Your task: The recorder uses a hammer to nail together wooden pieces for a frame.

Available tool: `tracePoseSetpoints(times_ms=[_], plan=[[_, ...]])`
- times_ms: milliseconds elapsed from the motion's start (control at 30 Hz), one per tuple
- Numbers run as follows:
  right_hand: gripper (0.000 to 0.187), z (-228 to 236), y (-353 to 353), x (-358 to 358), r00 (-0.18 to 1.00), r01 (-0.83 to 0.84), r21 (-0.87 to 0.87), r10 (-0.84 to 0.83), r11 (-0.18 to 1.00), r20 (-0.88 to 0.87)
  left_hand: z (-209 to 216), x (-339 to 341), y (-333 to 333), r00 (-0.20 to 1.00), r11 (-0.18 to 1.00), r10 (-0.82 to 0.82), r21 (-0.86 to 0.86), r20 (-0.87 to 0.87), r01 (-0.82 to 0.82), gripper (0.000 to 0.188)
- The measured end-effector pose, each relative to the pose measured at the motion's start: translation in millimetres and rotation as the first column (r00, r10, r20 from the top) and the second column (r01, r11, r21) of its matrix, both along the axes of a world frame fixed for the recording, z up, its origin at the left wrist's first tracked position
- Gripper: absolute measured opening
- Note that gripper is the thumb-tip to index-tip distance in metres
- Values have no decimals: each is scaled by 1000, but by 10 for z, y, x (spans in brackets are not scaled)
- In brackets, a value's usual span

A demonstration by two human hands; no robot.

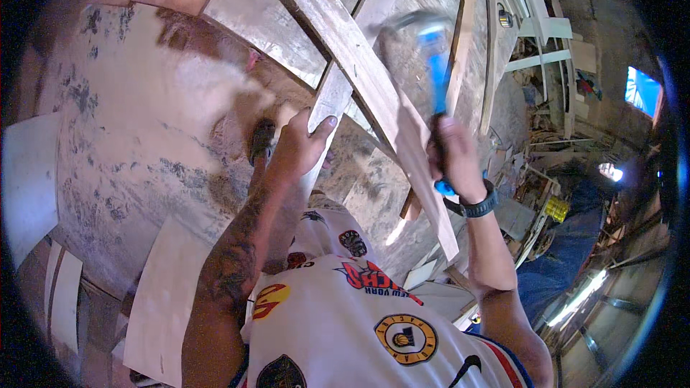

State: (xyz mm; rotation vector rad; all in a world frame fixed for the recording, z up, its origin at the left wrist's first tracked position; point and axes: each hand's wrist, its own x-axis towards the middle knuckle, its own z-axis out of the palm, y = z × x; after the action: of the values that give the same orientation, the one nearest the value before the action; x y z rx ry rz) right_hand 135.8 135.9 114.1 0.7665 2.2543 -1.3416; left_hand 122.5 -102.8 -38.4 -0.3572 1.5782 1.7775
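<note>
Two wooden boards cross each other in front of me. My left hand (305, 140) is closed round the near end of the lower board (334, 93), its thumb lying on the top face. Over it runs a longer board (374, 90), slanting from the upper left down to the near right. In my right hand (456, 154) is a claw hammer (437, 72) with a blue handle, held above the boards on the right. The hammer's head is smeared by motion and seems apart from the wood.
A long wooden strip (463, 36) lies just right of the hammer. Pale sheets of board (169, 298) lean at the lower left. More strips and a tape measure (506, 17) are at the upper right. A yellow object (555, 208) and a blue tarp (564, 251) are farther right.
</note>
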Motion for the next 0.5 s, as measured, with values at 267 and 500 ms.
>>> tracePoseSetpoints(times_ms=[267, 500], plan=[[42, 51, -44, -75, 933, 154, -222, -216, 963, -288, -19, 32, 9, 1000, 1000, -29, 3, 3, 29, 33], [36, -42, 59, 64, 999, -3, -22, 2, 1000, -40, -61, 51, 0, 1000, 1000, -29, -13, 7, 29, 33]])
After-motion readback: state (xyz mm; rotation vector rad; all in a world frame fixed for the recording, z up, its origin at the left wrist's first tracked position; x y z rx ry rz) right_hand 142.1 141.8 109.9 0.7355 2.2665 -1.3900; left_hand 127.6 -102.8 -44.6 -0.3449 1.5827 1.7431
